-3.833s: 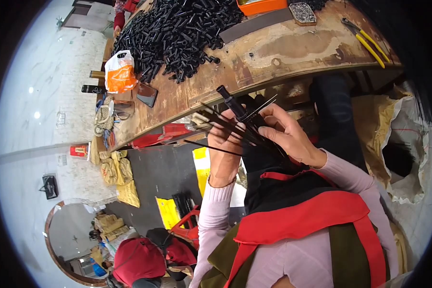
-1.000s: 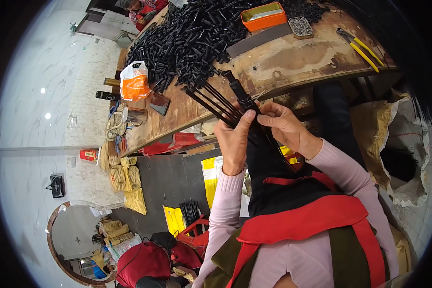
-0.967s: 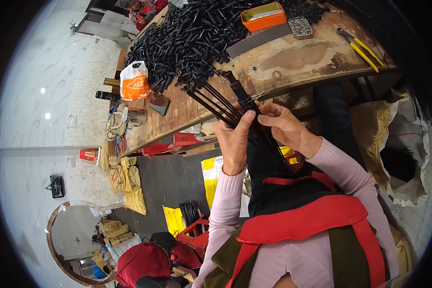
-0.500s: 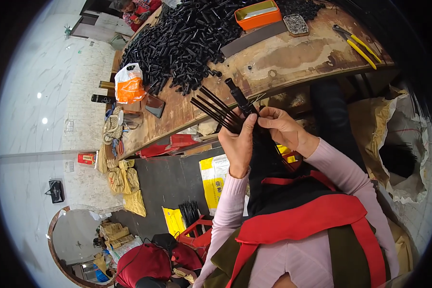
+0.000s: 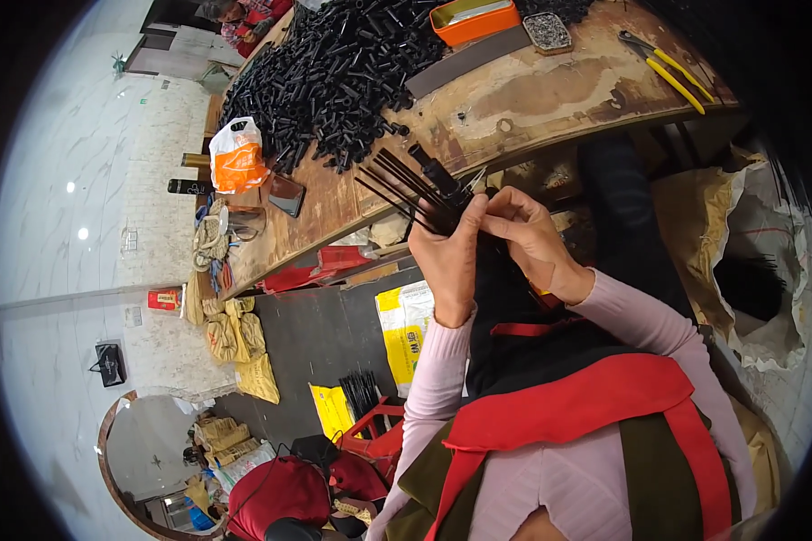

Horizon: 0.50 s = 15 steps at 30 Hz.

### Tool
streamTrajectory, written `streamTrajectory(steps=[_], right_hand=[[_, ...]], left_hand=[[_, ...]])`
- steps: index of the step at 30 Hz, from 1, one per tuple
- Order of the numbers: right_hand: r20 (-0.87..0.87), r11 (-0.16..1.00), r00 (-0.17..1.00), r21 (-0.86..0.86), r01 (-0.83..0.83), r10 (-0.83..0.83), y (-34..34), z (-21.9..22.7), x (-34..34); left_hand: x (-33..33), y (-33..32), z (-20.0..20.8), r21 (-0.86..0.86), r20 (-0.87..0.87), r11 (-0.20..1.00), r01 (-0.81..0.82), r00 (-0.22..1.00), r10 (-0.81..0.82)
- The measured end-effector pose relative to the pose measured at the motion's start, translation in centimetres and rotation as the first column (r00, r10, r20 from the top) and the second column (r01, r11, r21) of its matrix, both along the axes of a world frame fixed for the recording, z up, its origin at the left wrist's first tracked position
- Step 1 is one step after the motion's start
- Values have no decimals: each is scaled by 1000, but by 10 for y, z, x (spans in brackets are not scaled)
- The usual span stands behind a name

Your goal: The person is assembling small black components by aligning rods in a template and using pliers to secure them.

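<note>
My left hand (image 5: 446, 263) is closed around a bundle of thin black rods (image 5: 383, 183), which stick out toward the upper left. Beside them, a stepped black tubular fitting (image 5: 436, 171) stands tilted between the rods and my fingers. With its fingers pinched together, my right hand (image 5: 534, 242) meets the left thumb just below the fitting. What lies in that pinch is hidden. Thin pale strands (image 5: 478, 178) show just above the fingertips. Both hands are just in front of the wooden table's (image 5: 505, 135) near edge.
A large heap of black tubular parts (image 5: 334, 81) covers the table's far left. Also on it are an orange box (image 5: 475, 31), a grey strip (image 5: 469, 68), yellow-handled pliers (image 5: 676, 83), a phone (image 5: 286, 195) and a plastic bag (image 5: 239, 160). An open sack (image 5: 740, 207) stands at right. Another person (image 5: 242, 20) sits beyond.
The black fitting has shifted slightly left, and the rods have fanned differently beside it. My right fingers have drawn closer together against the left thumb. The whole view has shifted a little.
</note>
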State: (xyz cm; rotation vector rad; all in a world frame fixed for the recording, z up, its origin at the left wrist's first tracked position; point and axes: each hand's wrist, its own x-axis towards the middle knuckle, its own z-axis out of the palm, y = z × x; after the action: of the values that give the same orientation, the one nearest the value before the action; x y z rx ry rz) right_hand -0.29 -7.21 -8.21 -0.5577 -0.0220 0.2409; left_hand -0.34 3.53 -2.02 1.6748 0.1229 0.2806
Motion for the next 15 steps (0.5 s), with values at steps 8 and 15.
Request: streamTrajectory(steps=[8, 15], right_hand=[[-45, 994, 998, 98, -44, 49, -2, -9, 4], [-51, 994, 997, 98, -56, 61, -2, -6, 1]], left_hand=[[0, 6, 6, -176, -38, 967, 183, 981, -192], [-4, 1, 5, -89, -41, 989, 114, 992, -118]])
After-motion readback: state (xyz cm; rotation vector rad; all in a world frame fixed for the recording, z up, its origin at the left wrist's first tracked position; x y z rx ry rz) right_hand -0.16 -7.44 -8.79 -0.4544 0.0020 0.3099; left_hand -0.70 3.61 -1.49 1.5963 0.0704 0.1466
